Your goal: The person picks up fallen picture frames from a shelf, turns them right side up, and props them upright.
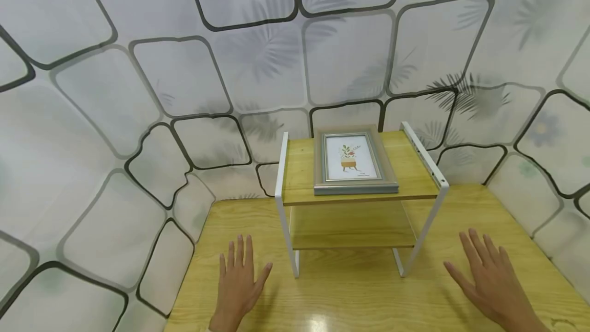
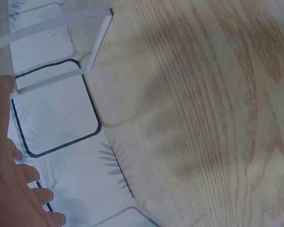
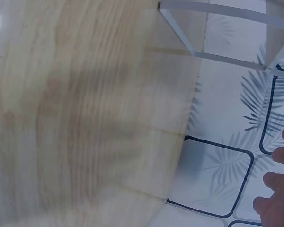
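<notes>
A two-tier wooden shelf (image 1: 352, 224) with white metal side frames stands on the table, in the middle of the head view. On its top board lies a picture frame (image 1: 392, 181), face up, showing a potted plant drawing. My left hand (image 1: 237, 288) is held over the table to the left of the shelf, fingers straight and thumb out, holding nothing. On the right side my right hand (image 1: 490, 281) hovers likewise, fingers spread and nothing in it. Both hands cast shadows on the wood below. Each wrist view catches a white side frame of the shelf near its top edge.
The wood-grain table (image 1: 350, 306) reaches under the shelf and both hands. Patterned cloth (image 1: 262, 65) with rounded outlines and leaf prints rises behind the table and along its left and right sides.
</notes>
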Demonstrator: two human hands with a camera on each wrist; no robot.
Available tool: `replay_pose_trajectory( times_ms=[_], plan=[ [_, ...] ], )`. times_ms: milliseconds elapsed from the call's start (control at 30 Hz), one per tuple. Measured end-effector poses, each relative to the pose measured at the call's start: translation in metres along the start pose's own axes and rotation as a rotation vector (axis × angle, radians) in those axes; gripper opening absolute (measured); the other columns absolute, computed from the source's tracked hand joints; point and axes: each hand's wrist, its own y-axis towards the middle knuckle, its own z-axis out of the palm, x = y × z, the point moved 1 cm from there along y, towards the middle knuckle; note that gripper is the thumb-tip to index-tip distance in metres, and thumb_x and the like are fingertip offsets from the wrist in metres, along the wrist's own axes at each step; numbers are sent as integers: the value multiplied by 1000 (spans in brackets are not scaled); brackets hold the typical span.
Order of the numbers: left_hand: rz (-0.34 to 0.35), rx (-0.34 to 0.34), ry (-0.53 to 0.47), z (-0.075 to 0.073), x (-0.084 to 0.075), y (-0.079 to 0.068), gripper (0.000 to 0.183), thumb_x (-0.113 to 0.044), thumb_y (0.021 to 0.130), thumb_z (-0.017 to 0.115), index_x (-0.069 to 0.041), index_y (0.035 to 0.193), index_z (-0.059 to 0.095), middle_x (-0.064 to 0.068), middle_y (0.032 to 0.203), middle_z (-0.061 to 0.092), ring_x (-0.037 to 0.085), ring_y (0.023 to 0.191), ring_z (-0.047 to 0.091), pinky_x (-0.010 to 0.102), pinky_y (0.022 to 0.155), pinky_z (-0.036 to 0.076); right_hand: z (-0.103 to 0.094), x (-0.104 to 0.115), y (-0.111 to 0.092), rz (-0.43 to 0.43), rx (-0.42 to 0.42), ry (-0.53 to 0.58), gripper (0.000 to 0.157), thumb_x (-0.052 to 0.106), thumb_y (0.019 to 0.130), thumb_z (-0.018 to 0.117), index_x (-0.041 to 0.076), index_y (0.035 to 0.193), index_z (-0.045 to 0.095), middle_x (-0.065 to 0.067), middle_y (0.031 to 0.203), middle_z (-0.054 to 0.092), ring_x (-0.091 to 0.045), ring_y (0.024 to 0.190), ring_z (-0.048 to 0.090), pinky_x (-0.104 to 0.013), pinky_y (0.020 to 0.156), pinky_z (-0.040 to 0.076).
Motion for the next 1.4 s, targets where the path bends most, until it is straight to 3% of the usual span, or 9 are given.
replay_pose_trajectory(
  times_ms=[167,400,533,667,767,933,1067,1233,1400],
  plan=[
    [-41,41,-75,-7,-1,5,84,-56,104,45,5,158,22,31,159,26,52,146,24,75,110,20,-11,1,14,-7,-43,58,77,29,89,78,-13,143,44,-43,137,46,-62,110,50,-72,86,41],
    [-31,-1,-176,-30,-4,21,86,-50,106,47,13,155,17,37,157,25,56,141,29,74,107,27,-36,2,39,83,7,15,71,34,93,74,-11,141,47,-40,132,48,-57,104,53,-68,76,45],
    [-29,-53,-256,-52,-4,36,84,-45,106,50,15,154,18,41,152,30,58,136,36,71,107,32,-54,0,59,101,-10,-4,64,33,99,66,-12,140,47,-39,130,48,-58,106,50,-69,79,43],
    [-88,-22,-338,-78,-4,55,84,-50,107,43,11,157,15,36,155,30,53,140,34,66,112,30,-76,-2,81,106,-33,5,50,25,105,55,-13,136,49,-38,128,48,-58,107,49,-69,82,41],
    [-134,1,-395,-102,-6,71,83,-54,107,38,6,159,14,30,157,32,49,142,34,63,113,30,-93,0,98,118,-63,7,46,22,107,50,-14,136,49,-38,125,48,-55,100,53,-67,75,43],
    [-140,-40,-470,-141,-13,97,78,-54,108,36,0,160,19,22,155,41,45,142,36,64,113,30,-121,12,132,124,-144,5,45,19,106,48,-16,134,51,-36,113,55,-50,86,60,-66,66,46],
    [-106,-65,-504,-169,-23,118,75,-55,107,36,-3,160,24,19,151,47,43,141,39,64,112,30,-144,23,163,136,-163,24,45,18,105,49,-16,133,53,-37,105,59,-49,80,61,-65,64,48],
    [-77,-43,-501,-200,-43,140,78,-62,104,35,-9,160,26,15,147,53,42,124,55,63,103,40,-166,39,198,122,-156,50,44,22,102,55,-13,130,58,-36,102,65,-48,76,65,-62,60,49],
    [-23,-4,-447,-221,-73,158,78,-64,103,36,-9,159,31,13,143,58,40,124,56,60,102,43,-176,59,228,110,-20,86,50,33,102,56,-8,130,60,-29,105,68,-46,87,67,-58,67,50]
  ],
)
